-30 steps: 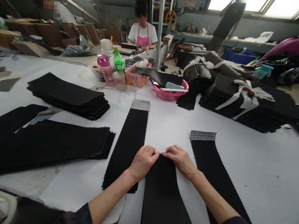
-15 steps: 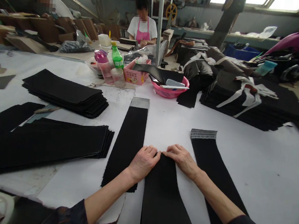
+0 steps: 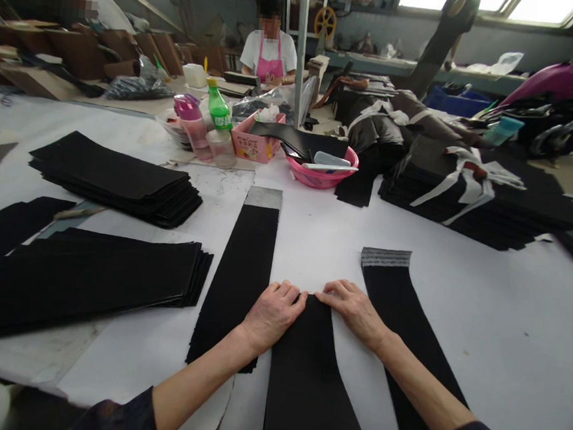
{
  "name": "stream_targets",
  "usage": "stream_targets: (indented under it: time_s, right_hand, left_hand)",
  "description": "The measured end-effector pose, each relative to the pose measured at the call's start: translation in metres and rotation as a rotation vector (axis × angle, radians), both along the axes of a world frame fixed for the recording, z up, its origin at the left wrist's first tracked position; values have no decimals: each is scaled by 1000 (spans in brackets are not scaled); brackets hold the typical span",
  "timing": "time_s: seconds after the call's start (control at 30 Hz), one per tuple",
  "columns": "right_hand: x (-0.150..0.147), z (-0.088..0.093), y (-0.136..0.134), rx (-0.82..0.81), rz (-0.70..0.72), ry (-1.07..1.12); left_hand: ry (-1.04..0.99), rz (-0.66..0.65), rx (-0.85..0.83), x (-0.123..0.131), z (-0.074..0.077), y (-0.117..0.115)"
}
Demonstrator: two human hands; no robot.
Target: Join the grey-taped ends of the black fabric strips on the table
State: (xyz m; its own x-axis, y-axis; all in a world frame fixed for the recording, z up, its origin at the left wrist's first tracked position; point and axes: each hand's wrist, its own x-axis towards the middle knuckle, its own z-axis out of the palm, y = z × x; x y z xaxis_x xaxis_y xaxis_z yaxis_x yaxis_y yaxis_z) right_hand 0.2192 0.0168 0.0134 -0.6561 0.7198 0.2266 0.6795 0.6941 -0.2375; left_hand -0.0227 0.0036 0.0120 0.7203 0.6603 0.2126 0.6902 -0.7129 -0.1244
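Note:
A long black panel of sheet material (image 3: pixel 309 384) lies in front of me, its near end running out of view at the bottom. My left hand (image 3: pixel 277 311) pinches the left part of its far edge. At the right part of that same edge, my right hand (image 3: pixel 351 309) pinches too, a small gap between the fingertips. A thin pale strip shows along the edge between them. To the left lies a black strip stack (image 3: pixel 241 271) with a grey far end. On the right is another black strip (image 3: pixel 408 319), its far end grey and banded, passing partly under my right forearm.
Stacks of black panels (image 3: pixel 114 173) lie on the white table at left. A pink basin (image 3: pixel 320 176) with tools, a pink box (image 3: pixel 255 147) and a green bottle (image 3: pixel 219 107) stand at the back. A tied black bundle (image 3: pixel 519 195) sits back right. Several people are beyond.
My fingertips have moved slightly apart along the far edge, and a pale strip now shows between them. The whole view has shifted a little; the panels lie as before.

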Motion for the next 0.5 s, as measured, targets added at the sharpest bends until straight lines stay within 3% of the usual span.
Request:
stream_targets:
  time_s: [0.5]
  right_hand:
    - [27,6,-11,-89,-54,3]
  left_hand:
    - [28,14,-14,6,2,-1]
